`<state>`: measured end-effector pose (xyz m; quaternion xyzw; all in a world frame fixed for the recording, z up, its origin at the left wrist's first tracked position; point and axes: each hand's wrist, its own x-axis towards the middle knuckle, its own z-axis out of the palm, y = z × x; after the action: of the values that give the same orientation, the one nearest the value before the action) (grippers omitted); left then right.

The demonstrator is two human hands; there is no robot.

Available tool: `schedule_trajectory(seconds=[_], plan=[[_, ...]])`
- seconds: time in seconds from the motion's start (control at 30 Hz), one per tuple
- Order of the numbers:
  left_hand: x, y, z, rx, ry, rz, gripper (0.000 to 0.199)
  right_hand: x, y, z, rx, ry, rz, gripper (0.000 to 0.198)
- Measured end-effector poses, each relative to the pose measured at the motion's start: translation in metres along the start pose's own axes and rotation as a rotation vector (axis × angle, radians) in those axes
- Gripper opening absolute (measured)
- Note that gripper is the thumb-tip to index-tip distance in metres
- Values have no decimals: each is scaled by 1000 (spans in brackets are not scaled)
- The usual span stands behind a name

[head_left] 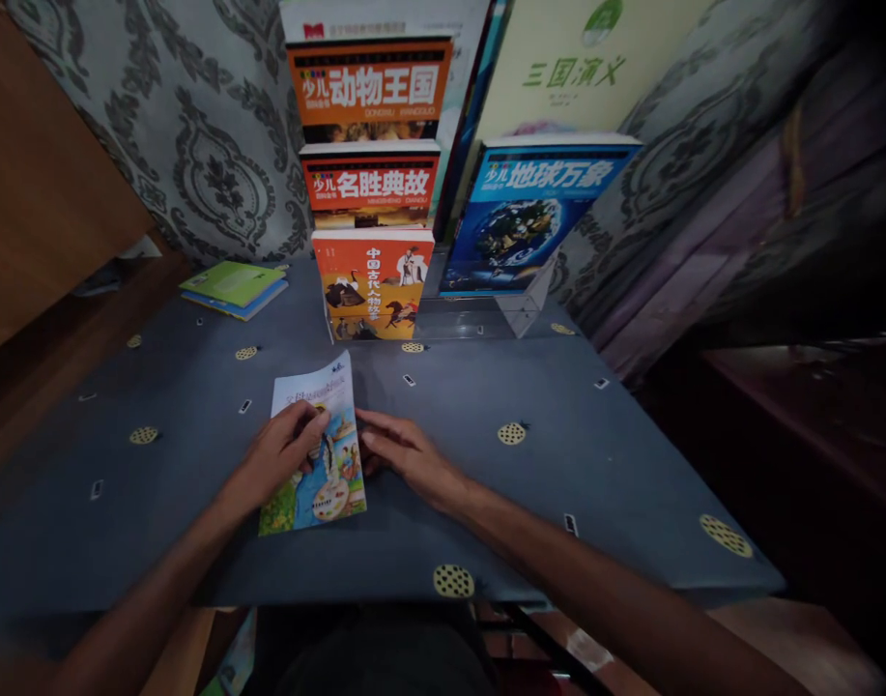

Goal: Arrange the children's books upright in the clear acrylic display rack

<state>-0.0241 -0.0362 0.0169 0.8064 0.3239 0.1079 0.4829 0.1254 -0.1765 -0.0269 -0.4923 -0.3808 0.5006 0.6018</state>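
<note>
A thin illustrated paperback book [331, 483] with a pale blue top and a colourful picture cover lies on the blue cloth in front of me. Its upper right corner curls up a little. My left hand [287, 447] is closed over the left side of the book, with bent fingers and the thumb pressed on the cover. At the book's right edge is my right hand [410, 459], its fingers stretched out and the fingertips at or touching that edge. The lower fingers of the right hand are partly hidden.
Behind stands a clear book stand [522, 314] with an orange book [374, 285], a blue earth book [536, 222] and several others. A green book [232, 285] lies on a blue one at the back left. Patterned curtains [217, 184] hang behind the table [443, 522].
</note>
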Motion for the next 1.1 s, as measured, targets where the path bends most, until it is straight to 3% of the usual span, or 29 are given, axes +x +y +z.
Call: schedule_trajectory(seconds=[0.2,0.47,0.67,0.83,1.0,1.1], plan=[[4,16,-5,-128,-111,-110,57,-10,-10,17,-505,-46,-324,51],[3,15,-4,-315,-158,-181,47,-14,-10,17,-625,-64,-346,52],[3,11,-8,-428,-180,-220,50,-12,-12,12,-518,18,-186,48],[5,14,-3,-344,-222,-178,45,-11,-16,13,-334,10,-156,45],[2,10,10,-66,-110,-24,46,-7,-3,11,-87,8,-42,47],[-6,5,13,97,-21,145,35,-4,5,10,-37,32,14,38]])
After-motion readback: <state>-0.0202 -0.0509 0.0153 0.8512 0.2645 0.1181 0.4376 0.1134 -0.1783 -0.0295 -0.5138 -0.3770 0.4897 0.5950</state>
